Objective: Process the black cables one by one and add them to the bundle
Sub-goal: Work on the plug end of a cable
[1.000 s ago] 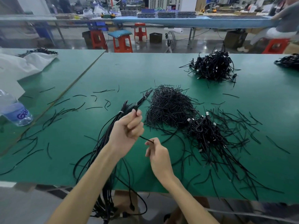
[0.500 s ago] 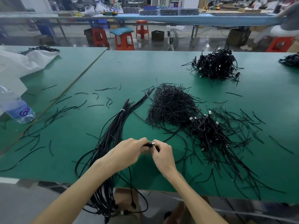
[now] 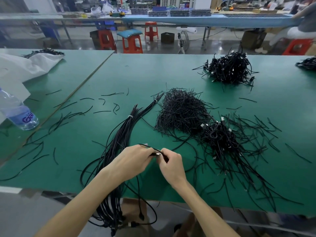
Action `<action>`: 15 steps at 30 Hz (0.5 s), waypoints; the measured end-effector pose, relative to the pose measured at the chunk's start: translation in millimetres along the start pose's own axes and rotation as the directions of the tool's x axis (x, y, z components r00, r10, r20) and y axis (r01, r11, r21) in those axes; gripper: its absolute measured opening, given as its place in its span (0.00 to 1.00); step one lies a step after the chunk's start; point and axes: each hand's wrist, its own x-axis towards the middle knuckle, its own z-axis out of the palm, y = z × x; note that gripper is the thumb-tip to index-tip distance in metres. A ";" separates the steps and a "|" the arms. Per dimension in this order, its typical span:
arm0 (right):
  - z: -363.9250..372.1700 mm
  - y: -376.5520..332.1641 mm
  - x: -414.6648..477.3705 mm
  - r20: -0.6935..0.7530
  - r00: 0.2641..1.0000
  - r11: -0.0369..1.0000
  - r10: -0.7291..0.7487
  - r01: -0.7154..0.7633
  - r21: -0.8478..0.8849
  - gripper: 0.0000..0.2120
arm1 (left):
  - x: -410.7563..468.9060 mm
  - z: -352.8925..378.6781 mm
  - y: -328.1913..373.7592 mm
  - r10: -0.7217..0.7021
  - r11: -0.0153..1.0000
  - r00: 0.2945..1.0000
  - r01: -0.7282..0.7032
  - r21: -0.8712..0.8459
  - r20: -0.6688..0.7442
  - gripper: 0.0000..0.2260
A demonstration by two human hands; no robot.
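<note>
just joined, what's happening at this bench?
A person is working one black cable at the near edge of the green table: left hand and right hand both pinch it near its plug end. The tied bundle runs beneath the left wrist and trails off the table edge. A heap of coiled cables waits to the right, beside a pile of short black strands.
</note>
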 end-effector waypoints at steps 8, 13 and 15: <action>2.6 -11.3 -11.2 -0.011 0.974 0.956 -0.227 0.221 -0.193 0.20 | 5.4 17.2 -14.3 -0.234 0.660 0.965 0.245 -0.710 0.115 0.10; 6.5 -14.8 -14.1 0.042 0.918 0.867 -0.395 0.387 -0.315 0.16 | 0.6 24.1 -1.4 -0.132 0.039 0.961 0.250 -0.967 0.243 0.19; 8.7 -14.0 -16.0 0.097 0.900 0.822 -0.425 0.429 -0.374 0.15 | 2.3 26.0 2.2 -0.154 -0.132 0.964 0.195 -0.972 0.215 0.21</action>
